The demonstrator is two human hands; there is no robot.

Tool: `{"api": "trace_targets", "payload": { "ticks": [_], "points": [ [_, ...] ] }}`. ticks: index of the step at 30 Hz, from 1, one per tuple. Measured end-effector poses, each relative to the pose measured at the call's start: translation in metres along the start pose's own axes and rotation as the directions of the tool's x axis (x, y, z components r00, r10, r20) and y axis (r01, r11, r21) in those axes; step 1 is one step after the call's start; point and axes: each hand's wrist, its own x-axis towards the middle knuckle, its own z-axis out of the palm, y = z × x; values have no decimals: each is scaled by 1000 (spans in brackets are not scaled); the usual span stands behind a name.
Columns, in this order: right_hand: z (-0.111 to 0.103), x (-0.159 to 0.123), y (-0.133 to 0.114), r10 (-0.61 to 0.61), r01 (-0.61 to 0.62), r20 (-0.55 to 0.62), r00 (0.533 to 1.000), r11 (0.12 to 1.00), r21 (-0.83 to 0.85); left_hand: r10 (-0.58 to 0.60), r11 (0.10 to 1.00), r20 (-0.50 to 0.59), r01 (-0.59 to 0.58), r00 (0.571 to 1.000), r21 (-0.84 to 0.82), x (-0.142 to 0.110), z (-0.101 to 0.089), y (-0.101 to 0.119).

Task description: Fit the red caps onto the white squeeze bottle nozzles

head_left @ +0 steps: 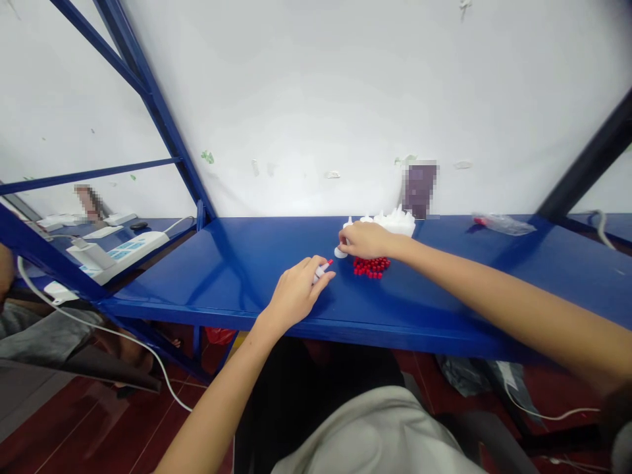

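My left hand [297, 290] rests on the blue shelf [237, 263], fingers closed round a small white piece with a red cap [323, 268] that pokes out past the fingertips. My right hand [364, 239] reaches further back, pinching a small white part [340, 251] just left of a heap of several small red caps [371, 266]. Behind that hand lies a pile of white plastic nozzles [395, 221] against the wall.
A clear plastic bag [503, 224] lies at the shelf's right. On the left shelf sit a white power strip [123, 251] with cables and other small devices. Blue frame struts [162, 118] cross the left side. Another person's arm [6, 270] shows at the far left edge.
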Motion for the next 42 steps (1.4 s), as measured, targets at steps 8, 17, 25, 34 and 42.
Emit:
{"api": "trace_targets", "payload": {
  "ticks": [8, 17, 25, 34, 42],
  "points": [
    [0, -6, -2, 198, -193, -92, 976, 979, 56, -80, 995, 4, 80, 997, 55, 1, 0, 4],
    [-9, -48, -43, -362, 417, -208, 909, 813, 406, -4, 1000, 57, 6, 998, -27, 0, -1, 1],
    [-12, -57, -30, -310, 424, -290, 905, 703, 571, 166, 985, 68, -169, 984, 36, -1, -5, 4],
    [-12, -109, 29, -120, 118, -20, 993, 912, 393, -58, 998, 108, 60, 992, -13, 0, -5, 8],
    [1, -106, 45, 20, -98, 155, 988, 853, 513, -5, 999, 134, 10, 991, -35, 1, -7, 6]
  ]
}}
